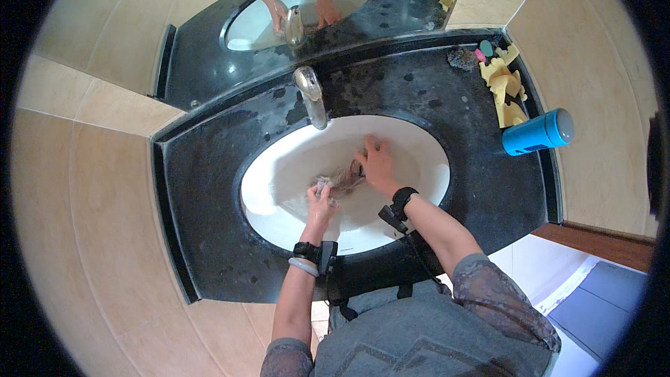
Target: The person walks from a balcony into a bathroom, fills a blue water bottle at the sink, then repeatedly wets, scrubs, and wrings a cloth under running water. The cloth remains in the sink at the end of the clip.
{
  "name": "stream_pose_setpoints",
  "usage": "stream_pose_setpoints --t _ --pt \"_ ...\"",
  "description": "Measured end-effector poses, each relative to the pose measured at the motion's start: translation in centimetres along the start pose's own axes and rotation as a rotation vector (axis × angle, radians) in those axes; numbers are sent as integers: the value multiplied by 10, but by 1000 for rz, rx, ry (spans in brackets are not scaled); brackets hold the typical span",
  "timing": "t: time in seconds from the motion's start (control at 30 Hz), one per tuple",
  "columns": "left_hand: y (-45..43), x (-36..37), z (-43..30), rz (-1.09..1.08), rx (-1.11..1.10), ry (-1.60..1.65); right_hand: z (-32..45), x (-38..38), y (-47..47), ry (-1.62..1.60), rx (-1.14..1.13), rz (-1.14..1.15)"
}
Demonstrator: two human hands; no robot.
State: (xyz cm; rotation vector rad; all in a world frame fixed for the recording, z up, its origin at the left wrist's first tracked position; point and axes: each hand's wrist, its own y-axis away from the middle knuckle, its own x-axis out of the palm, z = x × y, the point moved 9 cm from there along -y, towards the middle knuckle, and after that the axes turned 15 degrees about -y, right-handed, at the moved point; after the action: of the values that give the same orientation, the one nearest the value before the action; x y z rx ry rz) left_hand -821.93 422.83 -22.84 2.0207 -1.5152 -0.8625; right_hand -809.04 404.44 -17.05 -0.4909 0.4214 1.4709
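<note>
My left hand is closed on a grey, wet, cloth-like bundle inside the white oval sink basin. Brownish, stringy wet material stretches from that bundle towards my right hand. My right hand lies in the basin's right half, its fingers spread and partly in cloudy water; whether it grips the stringy material is not clear. A chrome single-lever faucet stands behind the basin, its spout over the back rim. Both wrists wear black straps with small devices.
A black stone countertop surrounds the basin. At its back right lie yellow cloth pieces, a metal scouring pad, small pink and green items, and a blue cylindrical container. A mirror rises behind; tiled walls flank the counter.
</note>
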Motion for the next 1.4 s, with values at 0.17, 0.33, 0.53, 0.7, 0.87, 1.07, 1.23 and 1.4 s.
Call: stream_pose_setpoints --t 0.17,0.33,0.53,0.7,0.87,1.07,1.23,1.4 --pt "-9 -1 10 23 10 -117 -20 34 1 -18 -196 425" --pt "-9 10 5 60 -34 92 -3 31 11 -72 -18 263" --pt "-32 36 8 619 164 846 124 44 80 -463 -213 412" --pt "10 67 -33 199 -36 573 44 46 20 -259 -65 370" --pt "-1 49 -38 212 47 579 73 37 36 -293 -104 314" --pt "16 49 -51 315 174 315 17 54 21 159 -241 407" --pt "30 19 -37 187 -47 -6 -15 9 -12 -66 255 256" --pt "24 0 -72 48 221 -43 61 61 46 -924 466 773"
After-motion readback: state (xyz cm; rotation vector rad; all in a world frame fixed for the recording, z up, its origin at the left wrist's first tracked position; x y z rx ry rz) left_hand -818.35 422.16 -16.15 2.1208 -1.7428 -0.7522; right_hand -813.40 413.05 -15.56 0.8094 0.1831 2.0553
